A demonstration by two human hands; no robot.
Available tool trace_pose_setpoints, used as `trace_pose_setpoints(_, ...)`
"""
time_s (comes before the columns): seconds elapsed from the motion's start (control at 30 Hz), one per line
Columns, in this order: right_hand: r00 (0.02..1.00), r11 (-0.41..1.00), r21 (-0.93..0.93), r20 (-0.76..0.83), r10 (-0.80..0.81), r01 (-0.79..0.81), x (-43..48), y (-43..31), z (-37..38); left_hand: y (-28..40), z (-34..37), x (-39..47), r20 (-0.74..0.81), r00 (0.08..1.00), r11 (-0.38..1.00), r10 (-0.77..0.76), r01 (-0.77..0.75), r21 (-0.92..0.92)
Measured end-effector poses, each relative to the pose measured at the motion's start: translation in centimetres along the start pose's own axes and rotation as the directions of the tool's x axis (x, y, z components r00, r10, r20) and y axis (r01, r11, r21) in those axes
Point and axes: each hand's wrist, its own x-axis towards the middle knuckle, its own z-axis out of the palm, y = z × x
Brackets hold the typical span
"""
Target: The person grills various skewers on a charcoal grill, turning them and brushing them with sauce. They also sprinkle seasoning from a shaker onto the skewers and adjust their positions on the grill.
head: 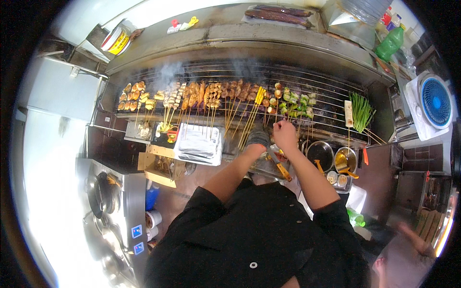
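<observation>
A long charcoal grill (324,84) stretches before me, with a row of skewers across its bars. My left hand (258,136), in a dark grey knit glove, is over the grill's front edge beside the sticks of the yellow corn skewers (260,95). My bare right hand (284,134) is just right of it, fingers curled near the sticks below the green pepper skewers (293,104). Whether either hand grips a stick is hard to make out. Browned meat skewers (232,89) lie further left. A knife with a yellow handle (283,171) rests below my hands.
Foil-covered trays (200,144) stand front left. Front right are a round metal pan (319,156) and an oil pot (345,158) with a brush. Green chives (361,111) lie on the grill's right end, near a blue fan (435,102). Another person (403,259) is at lower right.
</observation>
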Motion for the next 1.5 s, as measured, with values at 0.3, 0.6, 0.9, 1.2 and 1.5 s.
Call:
trace_pose_setpoints(0.3,0.997,0.997,-0.015,0.032,0.071,-0.070,-2.3,1.4,0.4,0.9,-6.5,0.9,0.364,0.921,0.918,-0.135,0.255,-0.304)
trace_pose_setpoints(0.6,1.000,0.998,-0.064,-0.011,-0.026,0.026,-4.7,0.8,0.9,5.6,-18.8,-4.7,0.220,0.974,-0.704,-0.055,0.119,-0.700)
trace_pose_setpoints(0.9,0.913,0.389,0.827,0.339,0.228,-0.405,-4.8,0.7,-0.7,9.3,-22.5,-7.8,0.102,0.982,-0.528,-0.161,0.002,-0.849)
trace_pose_setpoints(1.2,0.940,0.304,0.892,0.337,0.044,-0.334,-6.7,4.2,-4.9,15.5,-23.4,-6.9,0.039,0.995,-0.355,-0.095,0.003,-0.935)
trace_pose_setpoints(1.5,0.972,0.982,0.143,-0.180,0.148,-0.123,-1.0,20.0,-14.6,14.2,-19.1,-9.3,-0.358,0.933,0.405,-0.023,-0.319,-0.857)
